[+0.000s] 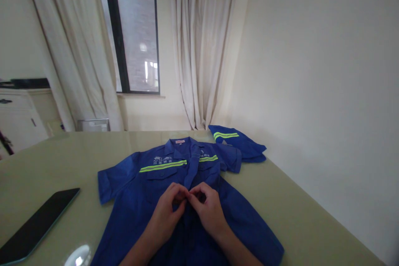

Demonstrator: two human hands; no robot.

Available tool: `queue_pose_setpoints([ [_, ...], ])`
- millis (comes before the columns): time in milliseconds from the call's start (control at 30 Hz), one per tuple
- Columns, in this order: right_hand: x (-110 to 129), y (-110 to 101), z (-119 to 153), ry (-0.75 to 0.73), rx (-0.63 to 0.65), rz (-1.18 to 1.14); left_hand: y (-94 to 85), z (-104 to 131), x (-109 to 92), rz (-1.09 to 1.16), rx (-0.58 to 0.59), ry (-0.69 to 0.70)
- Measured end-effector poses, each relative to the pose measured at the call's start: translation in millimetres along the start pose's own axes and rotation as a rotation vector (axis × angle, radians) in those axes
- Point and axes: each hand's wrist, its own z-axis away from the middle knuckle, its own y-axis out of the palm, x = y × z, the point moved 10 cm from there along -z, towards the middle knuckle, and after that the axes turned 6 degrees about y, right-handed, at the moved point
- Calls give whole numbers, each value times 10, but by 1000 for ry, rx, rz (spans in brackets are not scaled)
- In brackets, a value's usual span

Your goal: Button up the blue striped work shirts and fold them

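A blue short-sleeved shirt (129, 205) with yellow-green reflective stripes and white lettering on the chest lies front up on the table, its collar pointing away from me. Both hands meet at the front placket, around the middle of the shirt. My left hand (170, 208) pinches the placket between thumb and fingers. Right beside it, fingertips nearly touching, my right hand (207, 208) pinches the same strip of cloth. Any button between the fingertips is too small to make out.
A folded blue garment (249, 147) with a similar stripe lies beyond the right sleeve, near the wall. On the left of the pale green table (77, 153) are a dark flat tablet-like device (40, 220) and a shiny white object (77, 255).
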Motion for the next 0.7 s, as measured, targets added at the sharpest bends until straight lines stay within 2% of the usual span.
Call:
queue_pose_setpoints([
  [100, -264, 60, -29, 218, 23, -140, 11, 19, -16, -133, 18, 9],
  [200, -527, 174, -12, 439, 106, -288, 32, 57, -6, -282, 41, 33],
  [333, -599, 212, -18, 489, 219, -262, 109, 114, -24, -427, 106, 80],
  [400, -492, 149, -54, 386, 232, -121, 116, 120, -39, -451, 107, 94],
  [467, -242, 31, -100, 151, 171, 82, 86, 100, -25, -402, 81, 86],
  [533, 19, -35, -86, -95, 107, 278, 44, 62, 62, -307, 72, 40],
  [567, 87, -41, -69, -169, 92, 350, 5, 40, 128, -266, 63, 7],
  [633, 77, -6, -57, -202, 112, 453, -138, -2, 263, -252, 4, -38],
  [700, -7, 25, -59, -172, 127, 525, -337, -27, 335, -356, -99, -18],
])
